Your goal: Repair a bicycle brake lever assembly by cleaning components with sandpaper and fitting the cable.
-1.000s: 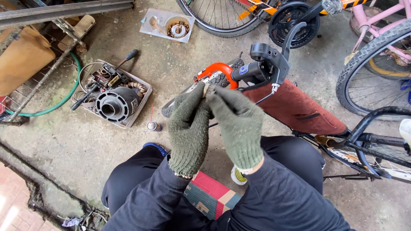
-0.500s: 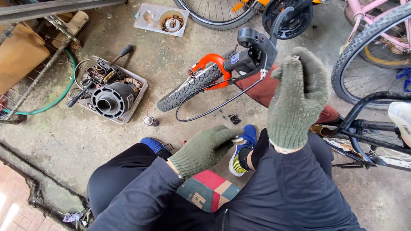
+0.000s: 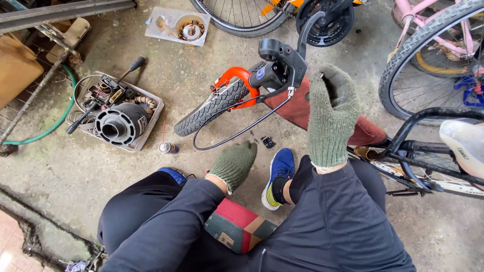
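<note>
Bare concrete floor [image 3: 212,55], stained and cracked, with a dirt-filled gap along its lower left edge; a green hose [image 3: 48,128] is looped at the left edge.

Near the floor's top edge, a shallow white tray [image 3: 159,31] is seen, with a round bearing-like part in it. Left of centre, a grey plastic tray [image 3: 146,131] is packed with a black cylindrical motor part [image 3: 118,126], wiring and screwdrivers. A small spray can [image 3: 166,147] lies just beside that tray.

A black brake lever [image 3: 282,65] with its cable is held up by the right hand [image 3: 330,118], gloved in green knit, fingers curled shut about it. The left hand [image 3: 234,162], likewise gloved, is lowered, loosely closed and holding nothing, near small black parts [image 3: 267,142] on the floor. An orange-forked wheel [image 3: 217,103] lies behind. Bicycles are crowded at the top and right edges.
</note>
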